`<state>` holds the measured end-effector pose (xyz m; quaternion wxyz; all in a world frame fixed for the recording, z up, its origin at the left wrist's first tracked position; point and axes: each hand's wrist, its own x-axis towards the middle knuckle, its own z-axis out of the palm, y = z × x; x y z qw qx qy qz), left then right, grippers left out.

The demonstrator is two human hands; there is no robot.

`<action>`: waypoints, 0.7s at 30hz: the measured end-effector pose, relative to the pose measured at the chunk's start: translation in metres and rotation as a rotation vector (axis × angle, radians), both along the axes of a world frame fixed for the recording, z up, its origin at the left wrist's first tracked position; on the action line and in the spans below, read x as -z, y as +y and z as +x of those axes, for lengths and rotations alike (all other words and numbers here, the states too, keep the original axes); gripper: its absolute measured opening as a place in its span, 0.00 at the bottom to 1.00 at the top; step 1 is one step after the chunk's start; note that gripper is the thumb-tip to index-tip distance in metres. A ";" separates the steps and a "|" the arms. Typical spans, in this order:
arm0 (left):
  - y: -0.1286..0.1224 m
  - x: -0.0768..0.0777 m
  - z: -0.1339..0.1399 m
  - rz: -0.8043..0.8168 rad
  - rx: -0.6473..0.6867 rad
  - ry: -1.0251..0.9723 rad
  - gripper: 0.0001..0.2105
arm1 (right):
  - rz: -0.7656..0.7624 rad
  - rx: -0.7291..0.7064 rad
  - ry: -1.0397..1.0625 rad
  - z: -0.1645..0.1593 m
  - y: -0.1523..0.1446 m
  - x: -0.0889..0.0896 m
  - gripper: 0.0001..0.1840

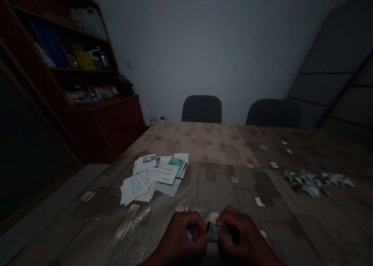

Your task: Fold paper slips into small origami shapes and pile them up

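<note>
Near the table's front edge, my left hand point(186, 233) and my right hand point(237, 233) are close together, fingers pinched. Between them is a small folded piece of paper point(215, 231), pale with a darker patch, gripped from both sides. My fingers cover much of it. Left of centre lies a loose pile of printed paper sheets point(166, 174), some with text and one with a green picture. Over on the right rests a cluster of folded paper pieces point(313, 182) with pointed tips.
A patterned cloth covers the table point(215, 141). Two dark chairs, one at the middle point(201, 108) and one at the right point(274, 112), stand along the far side. A wooden cabinet point(113, 122) with filled shelves is at the left. The room is dim.
</note>
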<state>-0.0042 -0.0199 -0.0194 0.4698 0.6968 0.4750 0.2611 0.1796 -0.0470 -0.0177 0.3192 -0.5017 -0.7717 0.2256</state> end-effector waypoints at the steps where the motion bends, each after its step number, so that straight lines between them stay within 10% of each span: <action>1: 0.001 0.001 -0.001 0.050 0.003 0.007 0.07 | -0.016 0.003 0.016 0.001 0.000 -0.001 0.10; 13: 0.007 -0.005 -0.011 1.213 0.052 0.102 0.09 | 0.421 -0.096 -0.099 0.001 -0.002 -0.011 0.08; 21: 0.003 0.004 -0.010 1.269 0.139 0.247 0.11 | 0.627 -0.017 -0.280 0.004 0.003 0.011 0.13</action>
